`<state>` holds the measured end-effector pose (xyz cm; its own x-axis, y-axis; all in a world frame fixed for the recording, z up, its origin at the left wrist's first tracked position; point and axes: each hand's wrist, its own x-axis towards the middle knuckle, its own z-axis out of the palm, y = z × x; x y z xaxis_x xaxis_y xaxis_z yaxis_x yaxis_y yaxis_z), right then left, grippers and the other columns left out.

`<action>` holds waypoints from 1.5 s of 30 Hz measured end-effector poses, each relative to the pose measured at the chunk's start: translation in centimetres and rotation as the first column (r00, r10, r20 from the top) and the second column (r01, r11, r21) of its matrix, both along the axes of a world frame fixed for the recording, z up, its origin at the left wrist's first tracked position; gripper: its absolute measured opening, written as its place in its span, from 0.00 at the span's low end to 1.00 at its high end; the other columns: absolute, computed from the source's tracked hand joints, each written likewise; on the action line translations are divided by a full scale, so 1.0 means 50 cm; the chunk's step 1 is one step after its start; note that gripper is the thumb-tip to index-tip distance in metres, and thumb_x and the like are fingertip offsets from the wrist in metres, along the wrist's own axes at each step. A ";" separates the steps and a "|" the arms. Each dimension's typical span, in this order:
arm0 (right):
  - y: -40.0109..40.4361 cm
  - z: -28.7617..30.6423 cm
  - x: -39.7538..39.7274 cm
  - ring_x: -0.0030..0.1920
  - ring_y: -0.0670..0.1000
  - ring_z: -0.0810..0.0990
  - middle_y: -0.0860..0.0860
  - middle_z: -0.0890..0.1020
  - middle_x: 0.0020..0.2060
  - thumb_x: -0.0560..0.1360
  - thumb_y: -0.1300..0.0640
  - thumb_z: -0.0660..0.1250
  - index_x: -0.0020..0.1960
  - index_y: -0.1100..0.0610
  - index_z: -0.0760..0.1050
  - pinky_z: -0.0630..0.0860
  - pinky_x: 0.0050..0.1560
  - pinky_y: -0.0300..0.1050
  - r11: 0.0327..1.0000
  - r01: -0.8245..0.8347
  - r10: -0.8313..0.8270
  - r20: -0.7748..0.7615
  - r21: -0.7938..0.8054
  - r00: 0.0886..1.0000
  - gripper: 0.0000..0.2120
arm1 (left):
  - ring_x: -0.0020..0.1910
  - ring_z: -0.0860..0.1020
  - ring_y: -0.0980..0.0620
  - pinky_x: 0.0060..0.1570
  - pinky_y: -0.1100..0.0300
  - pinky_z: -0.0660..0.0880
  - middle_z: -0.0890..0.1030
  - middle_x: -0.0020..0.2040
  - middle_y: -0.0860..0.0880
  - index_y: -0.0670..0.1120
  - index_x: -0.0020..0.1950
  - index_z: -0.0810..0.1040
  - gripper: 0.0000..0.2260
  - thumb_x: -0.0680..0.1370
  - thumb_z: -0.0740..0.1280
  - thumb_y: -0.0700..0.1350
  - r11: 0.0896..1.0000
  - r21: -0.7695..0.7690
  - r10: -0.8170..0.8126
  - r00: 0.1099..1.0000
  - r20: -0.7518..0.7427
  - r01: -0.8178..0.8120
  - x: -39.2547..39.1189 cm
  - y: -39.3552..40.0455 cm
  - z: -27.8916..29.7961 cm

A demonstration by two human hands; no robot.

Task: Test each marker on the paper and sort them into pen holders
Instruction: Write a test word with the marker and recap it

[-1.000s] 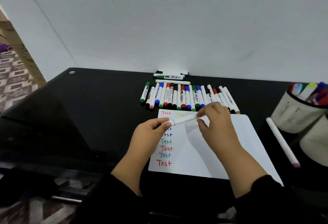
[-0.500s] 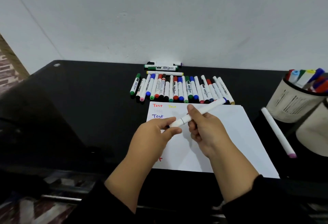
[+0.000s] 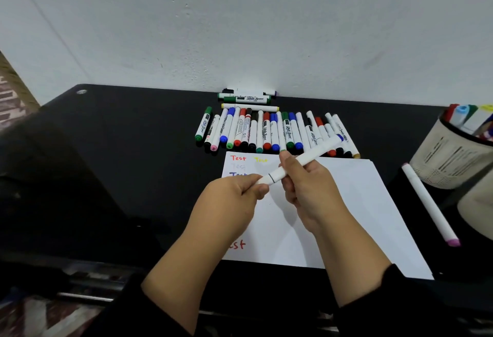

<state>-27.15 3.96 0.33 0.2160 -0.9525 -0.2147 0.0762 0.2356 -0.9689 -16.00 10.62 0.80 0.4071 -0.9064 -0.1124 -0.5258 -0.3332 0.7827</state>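
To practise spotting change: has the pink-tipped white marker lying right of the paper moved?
No: the pink-tipped white marker stays alongside the white paper's right edge.

A glossy black table [image 3: 120,166] carries white paper [image 3: 354,211] under the hands, a row of markers [image 3: 266,133] beyond them, and pen holders [image 3: 450,155] plus a pink-tipped marker [image 3: 426,200] to their right.

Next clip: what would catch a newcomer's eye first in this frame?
Both hands meet mid-frame over the white paper: the left hand pinches one end of a white marker while the right hand grips its barrel. Behind them a row of markers lies on the black desk, and a pen holder full of markers stands at far right.
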 end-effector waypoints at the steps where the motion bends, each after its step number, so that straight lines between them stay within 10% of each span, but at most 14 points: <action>1: 0.001 0.000 0.004 0.25 0.45 0.61 0.47 0.67 0.22 0.77 0.52 0.66 0.41 0.56 0.76 0.60 0.27 0.38 0.999 0.035 -0.035 -0.009 0.036 0.999 0.09 | 0.35 0.71 0.58 0.34 0.64 0.69 0.74 0.38 0.57 0.54 0.62 0.77 0.14 0.79 0.62 0.53 1.000 -0.001 -0.010 0.999 0.032 0.010 -0.002 0.001 0.001; 9: -0.002 -0.003 0.019 0.23 0.44 0.60 0.46 0.66 0.20 0.77 0.55 0.66 0.39 0.56 0.74 0.58 0.26 0.38 0.997 0.065 -0.068 0.050 0.049 0.996 0.09 | 0.39 0.72 0.60 0.33 0.69 0.66 0.77 0.39 0.60 0.52 0.64 0.76 0.14 0.79 0.62 0.51 0.999 0.035 0.013 0.995 -0.103 -0.010 0.002 -0.003 0.009; 15: -0.046 -0.002 -0.014 0.21 0.45 0.58 0.48 0.66 0.23 0.77 0.55 0.65 0.40 0.54 0.71 0.56 0.20 0.35 0.926 0.343 -0.354 0.048 0.157 0.934 0.08 | 0.43 0.72 0.57 0.39 0.66 0.68 0.75 0.48 0.55 0.55 0.65 0.74 0.14 0.81 0.57 0.53 0.999 -0.039 -0.003 0.967 0.254 0.014 0.024 0.022 0.014; 26: -0.054 -0.001 -0.017 0.22 0.44 0.62 0.46 0.68 0.21 0.78 0.54 0.65 0.42 0.53 0.74 0.60 0.24 0.35 0.947 0.260 -0.289 0.148 0.189 0.946 0.07 | 0.47 0.68 0.63 0.40 0.69 0.62 0.75 0.64 0.56 0.57 0.67 0.72 0.16 0.79 0.60 0.54 0.997 -0.059 0.060 0.992 0.107 -0.054 0.049 -0.005 -0.012; 33: -0.094 0.000 0.020 0.26 0.46 0.69 0.50 0.76 0.23 0.78 0.53 0.65 0.42 0.57 0.76 0.66 0.27 0.36 0.982 0.185 -0.186 -0.032 -0.039 0.982 0.09 | 0.61 0.72 0.56 0.52 0.64 0.64 0.75 0.64 0.56 0.56 0.67 0.73 0.17 0.79 0.61 0.54 0.992 -0.045 0.123 0.991 0.046 -0.121 0.082 -0.020 -0.019; 38: -0.125 -0.041 0.049 0.23 0.38 0.73 0.47 0.77 0.26 0.78 0.51 0.65 0.44 0.57 0.75 0.68 0.31 0.33 0.955 0.122 -0.190 -0.243 -0.271 0.951 0.10 | 0.43 0.69 0.63 0.41 0.66 0.65 0.77 0.60 0.57 0.57 0.66 0.73 0.16 0.78 0.62 0.54 0.990 -0.058 0.126 0.992 0.000 -0.125 0.097 -0.034 -0.024; 45: -0.128 -0.072 0.052 0.25 0.37 0.74 0.43 0.76 0.23 0.78 0.53 0.64 0.41 0.57 0.73 0.67 0.28 0.25 0.928 0.073 -0.188 -0.289 -0.365 0.939 0.10 | 0.47 0.69 0.61 0.47 0.62 0.66 0.78 0.59 0.57 0.56 0.64 0.76 0.15 0.78 0.62 0.55 0.987 -0.020 0.156 0.987 -0.035 -0.157 0.108 -0.041 -0.034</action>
